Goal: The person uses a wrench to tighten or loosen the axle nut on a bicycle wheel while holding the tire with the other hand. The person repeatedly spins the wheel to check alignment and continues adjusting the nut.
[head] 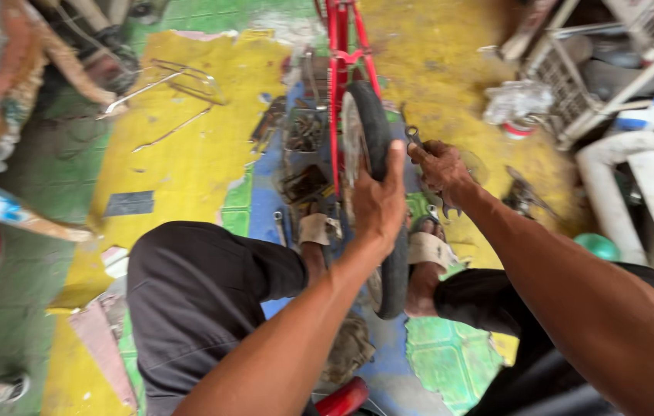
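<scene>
A crumpled clear plastic bag lies on the yellow floor at upper right, beside the white wire rack. A small round container with a red-and-white band sits just below the bag, touching it. No labels, signs or screens are visible.

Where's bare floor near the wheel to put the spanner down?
Freest is the yellow floor patch left of the parts tray, below the bent wire rack. Crowded: the blue strip beside the wheel holds tray and tools; right of the right hand, scrap and a crate.
</scene>
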Available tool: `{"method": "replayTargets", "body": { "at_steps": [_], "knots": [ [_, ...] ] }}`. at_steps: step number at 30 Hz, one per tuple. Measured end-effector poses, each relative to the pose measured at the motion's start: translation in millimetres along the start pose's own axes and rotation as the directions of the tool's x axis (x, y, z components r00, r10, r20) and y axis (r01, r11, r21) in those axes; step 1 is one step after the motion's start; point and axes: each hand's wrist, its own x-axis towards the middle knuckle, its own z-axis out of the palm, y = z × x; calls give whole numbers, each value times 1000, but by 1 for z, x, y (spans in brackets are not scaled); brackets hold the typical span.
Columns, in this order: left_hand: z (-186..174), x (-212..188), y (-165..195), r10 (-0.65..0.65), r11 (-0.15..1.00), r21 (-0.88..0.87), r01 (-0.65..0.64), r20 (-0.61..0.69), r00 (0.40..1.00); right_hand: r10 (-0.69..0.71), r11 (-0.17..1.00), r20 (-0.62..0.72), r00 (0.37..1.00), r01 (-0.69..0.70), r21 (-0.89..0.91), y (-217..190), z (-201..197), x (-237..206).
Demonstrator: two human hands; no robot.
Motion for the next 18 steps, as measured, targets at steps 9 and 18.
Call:
{"method": "replayTargets", "body": {
  "at_steps": [9, 18],
  "knots": [
    [9, 13, -6, 12, 999, 31, -13, 32, 999, 129, 984, 163, 978, -147, 104, -6, 16, 48],
    [3, -2, 8, -238, 964, -99, 247, 89, 967, 37, 998, 89, 995, -33, -48, 3, 22, 40]
  ]
}}
